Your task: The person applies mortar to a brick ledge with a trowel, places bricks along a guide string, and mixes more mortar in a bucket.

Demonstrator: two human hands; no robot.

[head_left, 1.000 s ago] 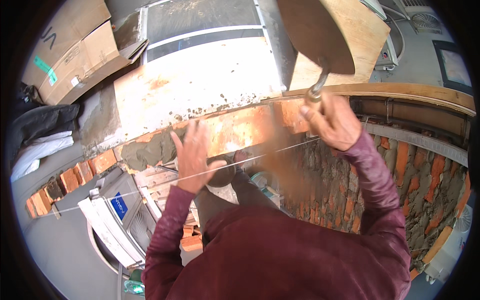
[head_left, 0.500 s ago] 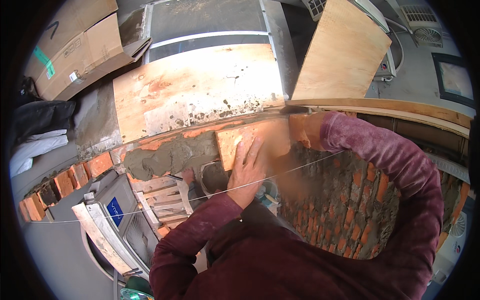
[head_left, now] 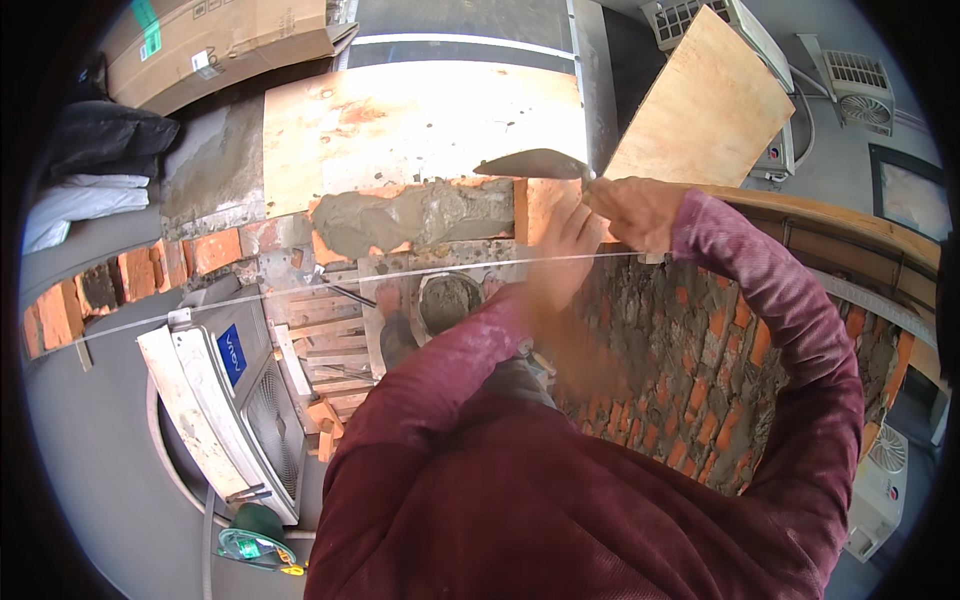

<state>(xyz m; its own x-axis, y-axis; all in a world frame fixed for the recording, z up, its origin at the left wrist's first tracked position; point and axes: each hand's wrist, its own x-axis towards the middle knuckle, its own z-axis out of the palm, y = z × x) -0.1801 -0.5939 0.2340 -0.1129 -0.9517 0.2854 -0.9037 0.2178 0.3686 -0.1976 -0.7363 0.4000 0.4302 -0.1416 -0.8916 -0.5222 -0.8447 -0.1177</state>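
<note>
My left hand [head_left: 572, 245] is closed over the near side of a brick [head_left: 540, 208], which sits at the right end of a thick bed of grey mortar [head_left: 415, 216] on top of the brick wall. Just to the right, my right hand [head_left: 638, 212] is wrapped round the handle of a trowel. The trowel's blade [head_left: 535, 163] points left, above and beyond the brick. A taut white string [head_left: 420, 270] crosses in front of the wall and passes by my left wrist.
A bucket of mortar [head_left: 450, 302] stands below the wall. Lower left is an air-conditioner unit [head_left: 245, 375] with a board on it. Plywood sheets [head_left: 400, 120] lie beyond the wall, beside a cardboard box [head_left: 220, 50]. Rough brickwork [head_left: 680, 370] drops away to the right.
My view has shifted, and the brick appears higher and further right. My left hand has moved to its right part. The trowel blade now shows clearly above the brick.
</note>
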